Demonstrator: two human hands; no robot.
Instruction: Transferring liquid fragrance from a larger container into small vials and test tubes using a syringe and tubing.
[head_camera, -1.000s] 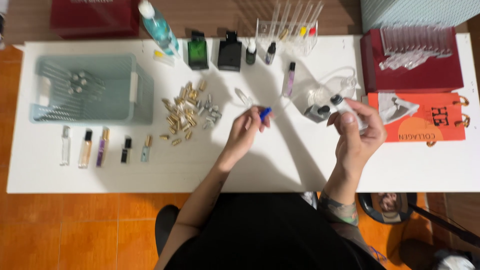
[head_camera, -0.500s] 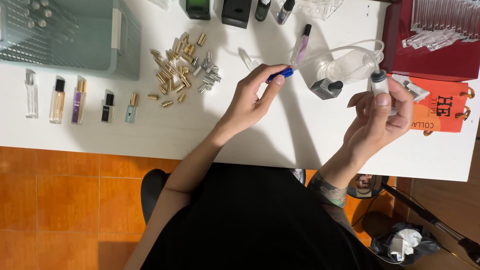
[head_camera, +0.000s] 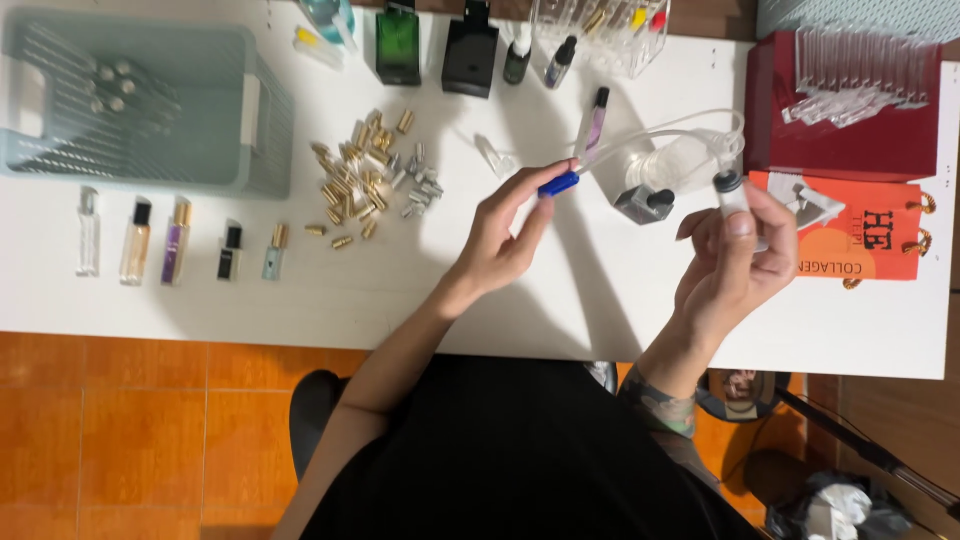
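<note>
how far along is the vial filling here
Done: five small filled bottles stand in a row on the white table, below the basket. In hand: the right hand holds a small vial; the left hand holds a blue-tipped syringe. Left: a heap of loose gold and silver caps and empty clear tubes on the red box.

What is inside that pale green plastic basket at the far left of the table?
In the pale green plastic basket, a few small round silver caps lie near its back corner. The rest shows only slatted floor; its walls may hide things at the edges.
</note>
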